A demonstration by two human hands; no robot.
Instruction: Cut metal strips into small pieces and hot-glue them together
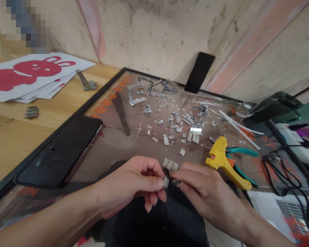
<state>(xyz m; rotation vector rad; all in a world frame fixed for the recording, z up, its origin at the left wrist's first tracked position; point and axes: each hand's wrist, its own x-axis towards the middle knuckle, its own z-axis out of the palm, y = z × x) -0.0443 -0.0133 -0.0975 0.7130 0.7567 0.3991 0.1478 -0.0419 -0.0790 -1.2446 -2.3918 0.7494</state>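
Note:
My left hand (136, 180) is closed in a pinch on a small shiny grey piece (166, 182), held between thumb and index finger above my lap. Close beside it, my right hand (203, 183) pinches another small, dark grey piece (176, 182) whose kind I cannot make out. The two pieces nearly meet; whether they touch is unclear. Just beyond my fingertips, a short row of flat grey rectangles (170, 164) lies on the glass-topped table (139, 147). Farther back are scattered grey scraps (179, 128) and small grey frame-like models (157, 85).
To the right lie a yellow glue gun (226, 163), teal-handled pliers (243, 151), white strips (239, 128) and black cables (285, 175). A black phone (59, 151) rests at left; another phone (200, 72) leans on the wall. Papers with red rabbit pictures (36, 73) lie far left.

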